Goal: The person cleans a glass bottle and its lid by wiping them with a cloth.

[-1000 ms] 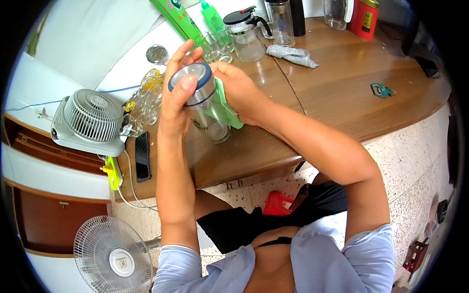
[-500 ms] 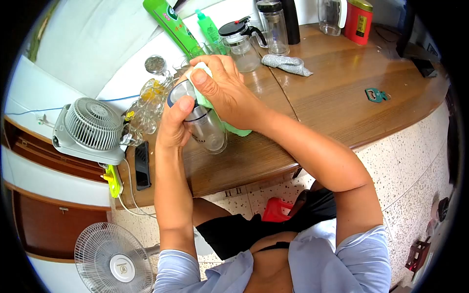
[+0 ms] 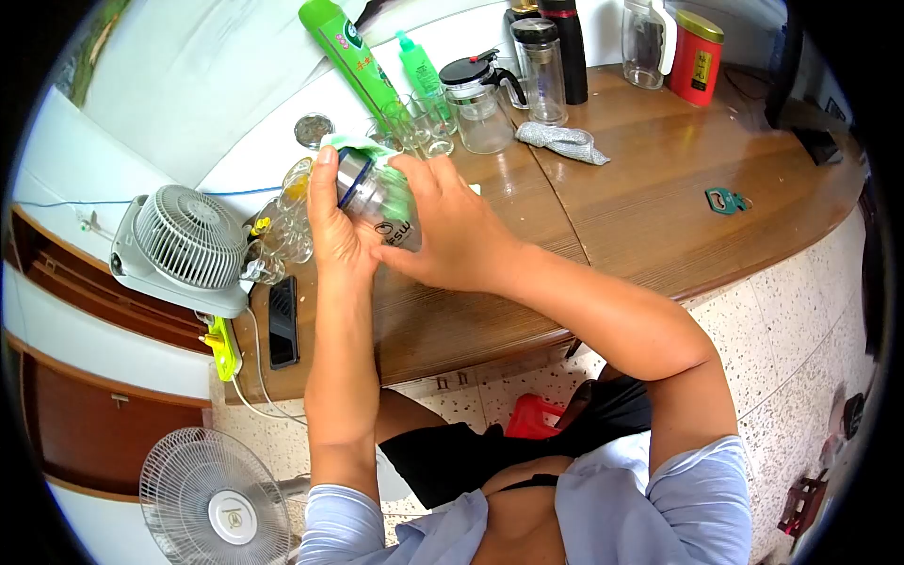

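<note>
Both my hands hold a clear glass cup (image 3: 384,205) with a dark blue band near its rim and dark lettering on its side. The cup is tilted above the table's near left part. My left hand (image 3: 341,224) supports it from the left, thumb up along the rim end. My right hand (image 3: 463,226) wraps around its body from the right. A light green cloth (image 3: 356,144) shows at the rim end and behind the glass. Whether some of it is inside the cup I cannot tell. The left fingers are mostly hidden behind the cup.
On the wooden table (image 3: 650,188) stand a teapot (image 3: 482,122), drinking glasses (image 3: 431,132), a lidded tumbler (image 3: 541,80), a glass jug (image 3: 646,47) and a red tin (image 3: 697,61). A grey cloth (image 3: 563,143), bottle opener (image 3: 725,201), phone (image 3: 282,320) and small fan (image 3: 188,240) are also there.
My right hand has moved from the cup's rim down to its body. The cup has tipped, and the cloth has shifted to behind it and its rim end.
</note>
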{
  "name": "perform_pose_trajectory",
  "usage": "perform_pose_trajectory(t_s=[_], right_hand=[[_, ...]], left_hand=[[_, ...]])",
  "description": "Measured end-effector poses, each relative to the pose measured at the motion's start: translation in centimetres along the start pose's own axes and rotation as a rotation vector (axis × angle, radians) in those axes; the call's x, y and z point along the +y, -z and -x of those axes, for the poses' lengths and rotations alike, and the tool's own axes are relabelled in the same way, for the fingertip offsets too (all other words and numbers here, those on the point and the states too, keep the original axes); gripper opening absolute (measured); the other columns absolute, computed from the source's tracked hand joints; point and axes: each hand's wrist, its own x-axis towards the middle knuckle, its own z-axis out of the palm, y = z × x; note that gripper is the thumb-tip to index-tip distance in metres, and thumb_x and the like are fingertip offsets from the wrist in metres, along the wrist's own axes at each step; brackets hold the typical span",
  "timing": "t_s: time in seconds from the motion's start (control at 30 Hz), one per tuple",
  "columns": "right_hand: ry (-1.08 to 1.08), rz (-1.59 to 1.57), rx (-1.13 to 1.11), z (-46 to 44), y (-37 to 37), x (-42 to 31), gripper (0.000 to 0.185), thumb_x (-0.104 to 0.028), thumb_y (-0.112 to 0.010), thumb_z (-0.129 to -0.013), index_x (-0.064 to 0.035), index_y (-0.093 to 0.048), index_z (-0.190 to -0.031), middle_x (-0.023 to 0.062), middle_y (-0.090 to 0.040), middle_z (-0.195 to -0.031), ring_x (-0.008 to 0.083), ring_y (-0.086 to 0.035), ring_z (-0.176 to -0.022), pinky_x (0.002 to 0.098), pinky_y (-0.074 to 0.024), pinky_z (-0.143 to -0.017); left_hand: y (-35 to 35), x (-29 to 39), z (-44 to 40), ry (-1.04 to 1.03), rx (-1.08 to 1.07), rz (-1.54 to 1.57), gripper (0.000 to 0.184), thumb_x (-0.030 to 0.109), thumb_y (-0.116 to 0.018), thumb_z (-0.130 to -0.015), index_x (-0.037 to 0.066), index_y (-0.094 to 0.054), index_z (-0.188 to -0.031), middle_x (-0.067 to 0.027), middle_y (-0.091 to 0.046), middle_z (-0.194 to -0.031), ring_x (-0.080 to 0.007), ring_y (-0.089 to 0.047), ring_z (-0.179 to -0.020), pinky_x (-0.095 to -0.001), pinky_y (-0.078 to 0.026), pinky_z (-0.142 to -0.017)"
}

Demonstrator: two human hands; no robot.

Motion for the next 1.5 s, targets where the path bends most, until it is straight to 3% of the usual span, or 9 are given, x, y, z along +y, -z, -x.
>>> perform_pose_trajectory(t_s=[0.17,0.5,0.53,0.63,0.83,1.0,1.1,1.27,1.5], right_hand=[[-0.324,-0.217,-0.382,-1.1,1.3,0.0,0.091,-0.030,-0.086,-0.086,0.0059,-0.037,-0.153,0.0348,-0.068,-0.112,0.0481,-0.072,-0.101,0.0532,-0.0569,-0.085],[-0.305,0.112,-0.201,-1.7,2.2,2.2,0.096,-0.035,-0.083,-0.087,0.0062,-0.034,-0.159,0.0396,-0.067,-0.125,0.0544,-0.070,-0.110,0.0561,-0.0566,-0.098],[-0.303,0.124,-0.195,-1.9,2.6,2.3,0.096,-0.036,-0.083,-0.087,0.0061,-0.035,-0.158,0.0398,-0.067,-0.125,0.0545,-0.070,-0.111,0.0560,-0.0565,-0.098],[-0.282,0.154,-0.171,-2.2,2.8,2.2,0.095,-0.036,-0.083,-0.086,0.0067,-0.037,-0.157,0.0393,-0.068,-0.124,0.0543,-0.070,-0.111,0.0554,-0.0568,-0.099],[-0.266,0.051,-0.141,-2.1,2.6,2.0,0.094,-0.033,-0.085,-0.083,0.0075,-0.040,-0.155,0.0341,-0.072,-0.111,0.0478,-0.074,-0.101,0.0519,-0.0588,-0.090],[-0.178,-0.064,-0.065,-1.9,1.9,2.6,0.089,-0.030,-0.086,-0.081,0.0091,-0.045,-0.150,0.0238,-0.073,-0.095,0.0378,-0.075,-0.087,0.0440,-0.0593,-0.080],[-0.222,-0.150,-0.087,-1.9,1.9,2.2,0.089,-0.028,-0.087,-0.079,0.0096,-0.047,-0.149,0.0215,-0.073,-0.093,0.0352,-0.075,-0.085,0.0419,-0.0590,-0.078],[-0.204,-0.114,-0.158,-1.6,1.7,0.7,0.094,-0.023,-0.085,-0.078,0.0087,-0.041,-0.154,0.0275,-0.072,-0.104,0.0412,-0.074,-0.094,0.0471,-0.0588,-0.084],[-0.068,0.410,-0.172,-1.4,2.5,-0.6,0.105,-0.026,-0.088,-0.080,-0.0007,-0.031,-0.164,0.0263,-0.062,-0.119,0.0472,-0.069,-0.100,0.0552,-0.0582,-0.084]], left_hand=[[-0.2,0.1,0.3,0.014,-0.003,-0.021,0.035,0.035,-0.083,-0.097,0.008,-0.069,-0.115,-0.0075,-0.076,-0.106,-0.0221,-0.075,-0.095,-0.0408,-0.065,-0.087],[0.2,1.7,0.0,0.051,-0.095,0.120,0.029,0.022,-0.065,-0.107,-0.001,-0.066,-0.126,-0.0139,-0.074,-0.123,-0.0265,-0.070,-0.118,-0.0453,-0.056,-0.109],[0.3,2.1,0.2,0.087,-0.109,0.152,0.046,0.015,-0.058,-0.104,-0.006,-0.056,-0.146,-0.0188,-0.067,-0.143,-0.0307,-0.067,-0.130,-0.0468,-0.053,-0.114],[1.5,2.6,0.0,0.232,-0.320,0.360,0.056,0.011,-0.056,-0.103,-0.008,-0.046,-0.155,-0.0202,-0.063,-0.148,-0.0313,-0.065,-0.133,-0.0471,-0.052,-0.117],[0.4,3.2,0.4,0.099,-0.346,-0.145,0.064,-0.001,-0.059,-0.101,-0.010,-0.038,-0.161,-0.0209,-0.061,-0.149,-0.0263,-0.066,-0.131,-0.0419,-0.055,-0.113],[0.0,2.6,0.9,-0.086,-0.257,-0.663,0.070,0.027,-0.082,-0.099,-0.004,-0.053,-0.155,-0.0201,-0.067,-0.138,-0.0175,-0.069,-0.118,-0.0317,-0.058,-0.094],[0.3,2.7,0.8,-0.543,-0.180,-1.296,0.076,0.040,-0.084,-0.096,-0.002,-0.056,-0.153,-0.0199,-0.063,-0.134,-0.0219,-0.066,-0.119,-0.0372,-0.057,-0.095],[0.6,0.0,0.3,-0.825,-0.235,-1.147,0.090,0.046,-0.077,-0.100,0.004,-0.033,-0.167,-0.0267,-0.039,-0.151,-0.0389,-0.048,-0.137,-0.0502,-0.040,-0.117],[-2.1,-2.0,2.5,-0.363,-0.111,-0.359,0.090,0.045,-0.073,-0.105,-0.002,-0.025,-0.165,-0.0156,-0.054,-0.136,-0.0255,-0.057,-0.126,-0.0374,-0.046,-0.111]])
